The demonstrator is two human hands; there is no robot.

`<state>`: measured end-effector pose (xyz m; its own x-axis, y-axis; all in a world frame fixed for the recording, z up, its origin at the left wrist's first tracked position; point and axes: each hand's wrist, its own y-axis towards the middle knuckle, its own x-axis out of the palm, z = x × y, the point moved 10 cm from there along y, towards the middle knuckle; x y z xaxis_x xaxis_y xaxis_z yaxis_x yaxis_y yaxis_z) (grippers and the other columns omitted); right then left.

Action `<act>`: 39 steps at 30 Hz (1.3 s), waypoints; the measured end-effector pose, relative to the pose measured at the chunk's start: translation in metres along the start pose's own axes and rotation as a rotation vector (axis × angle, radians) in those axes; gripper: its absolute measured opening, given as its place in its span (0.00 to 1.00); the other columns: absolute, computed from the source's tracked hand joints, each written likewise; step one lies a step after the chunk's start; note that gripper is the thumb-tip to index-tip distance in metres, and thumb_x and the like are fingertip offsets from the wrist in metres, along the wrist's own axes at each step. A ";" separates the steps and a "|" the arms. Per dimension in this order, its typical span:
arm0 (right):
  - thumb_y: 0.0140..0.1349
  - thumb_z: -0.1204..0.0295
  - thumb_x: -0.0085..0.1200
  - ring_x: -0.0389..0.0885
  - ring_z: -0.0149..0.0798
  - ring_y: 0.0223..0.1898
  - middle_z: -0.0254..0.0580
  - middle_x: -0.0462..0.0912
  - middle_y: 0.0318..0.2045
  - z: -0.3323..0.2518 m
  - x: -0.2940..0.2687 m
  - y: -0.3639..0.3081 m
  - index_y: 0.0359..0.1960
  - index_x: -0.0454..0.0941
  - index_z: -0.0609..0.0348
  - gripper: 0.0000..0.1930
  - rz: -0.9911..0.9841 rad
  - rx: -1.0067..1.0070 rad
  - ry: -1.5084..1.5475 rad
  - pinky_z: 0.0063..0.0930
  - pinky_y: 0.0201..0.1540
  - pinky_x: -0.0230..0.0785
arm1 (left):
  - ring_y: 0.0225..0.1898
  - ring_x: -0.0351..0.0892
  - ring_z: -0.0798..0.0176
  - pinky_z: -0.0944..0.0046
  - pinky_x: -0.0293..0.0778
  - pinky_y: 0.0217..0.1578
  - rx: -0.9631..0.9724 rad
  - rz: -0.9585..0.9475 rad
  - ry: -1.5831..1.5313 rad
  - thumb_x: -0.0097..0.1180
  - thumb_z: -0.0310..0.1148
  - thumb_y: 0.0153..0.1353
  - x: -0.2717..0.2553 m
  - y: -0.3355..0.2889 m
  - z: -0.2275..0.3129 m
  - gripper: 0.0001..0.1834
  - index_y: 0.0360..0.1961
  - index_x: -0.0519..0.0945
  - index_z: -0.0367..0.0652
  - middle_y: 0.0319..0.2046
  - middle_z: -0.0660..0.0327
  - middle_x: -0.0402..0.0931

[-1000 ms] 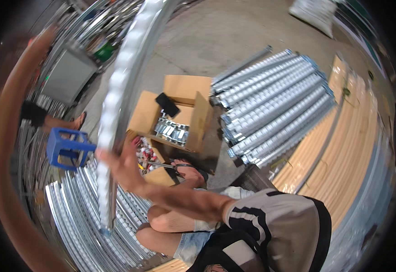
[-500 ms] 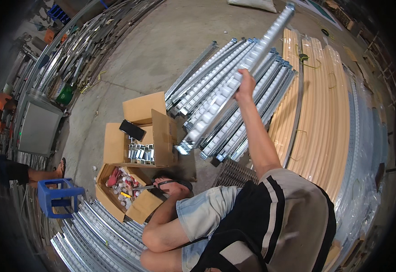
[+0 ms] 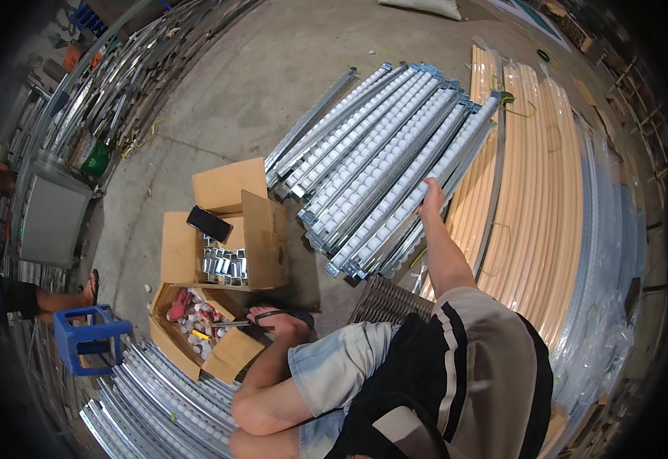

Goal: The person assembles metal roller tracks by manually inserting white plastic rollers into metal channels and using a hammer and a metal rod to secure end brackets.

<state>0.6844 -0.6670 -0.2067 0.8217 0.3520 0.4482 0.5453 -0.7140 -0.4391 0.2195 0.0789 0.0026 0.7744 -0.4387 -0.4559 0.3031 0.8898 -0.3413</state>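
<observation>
My right hand [image 3: 430, 200] is closed around the edge of a roller track [image 3: 456, 151], a long metal channel lined with white rollers. That track lies slantwise on the right side of a pile of similar roller tracks [image 3: 372, 172] on the floor. My left hand is out of view. Left of the pile stands an open cardboard box [image 3: 265, 241] with small metal brackets [image 3: 225, 264] inside and a black phone [image 3: 210, 223] on its flap. A second cardboard box [image 3: 167, 336], nearer me, contains white rollers, a red item and a yellow-handled tool.
Long beige strips [image 3: 533, 206] in plastic wrap lie to the right. A wicker basket [image 3: 387, 302] sits by my knee. More metal tracks [image 3: 169, 405] lie at lower left, beside a blue stool [image 3: 89, 336]. Another person's foot [image 3: 89, 291] is at the left.
My right hand has lowered the raised roller track onto the right side of the pile, keeping hold of it. The whole view has shifted slightly.
</observation>
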 end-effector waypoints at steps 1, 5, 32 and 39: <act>0.52 0.69 0.62 0.82 0.49 0.34 0.50 0.81 0.36 0.011 -0.004 0.003 0.40 0.77 0.70 0.18 0.009 0.020 -0.012 0.46 0.38 0.80 | 0.34 0.81 0.60 0.60 0.76 0.36 -0.011 0.010 -0.006 0.62 0.56 0.65 0.001 0.001 -0.002 0.38 0.60 0.73 0.32 0.37 0.50 0.81; 0.51 0.67 0.63 0.81 0.44 0.33 0.49 0.81 0.36 0.025 -0.020 0.017 0.43 0.76 0.74 0.22 0.040 -0.043 -0.025 0.42 0.38 0.78 | 0.35 0.81 0.59 0.59 0.76 0.38 -0.067 0.029 -0.030 0.62 0.58 0.64 -0.004 0.013 -0.016 0.39 0.60 0.73 0.32 0.39 0.50 0.81; 0.65 0.27 0.39 0.78 0.36 0.23 0.38 0.78 0.23 0.067 -0.032 0.007 0.35 0.74 0.53 0.37 -0.458 0.420 -1.211 0.34 0.24 0.72 | 0.46 0.80 0.64 0.62 0.75 0.45 -0.251 0.086 -0.437 0.54 0.53 0.72 -0.183 -0.051 -0.173 0.24 0.53 0.78 0.43 0.45 0.62 0.82; 0.71 0.55 0.50 0.68 0.31 0.16 0.35 0.75 0.20 0.061 -0.021 -0.019 0.43 0.81 0.57 0.18 -0.461 -0.059 -1.013 0.28 0.17 0.62 | 0.29 0.83 0.59 0.62 0.82 0.30 -0.332 0.328 -0.445 0.64 0.48 0.66 -0.194 -0.095 -0.185 0.25 0.49 0.76 0.34 0.32 0.54 0.79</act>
<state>0.6667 -0.6242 -0.2553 0.3127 0.9027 -0.2954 0.8465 -0.4059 -0.3443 -0.0623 0.0565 -0.0286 0.9756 0.0073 -0.2196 -0.1214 0.8508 -0.5112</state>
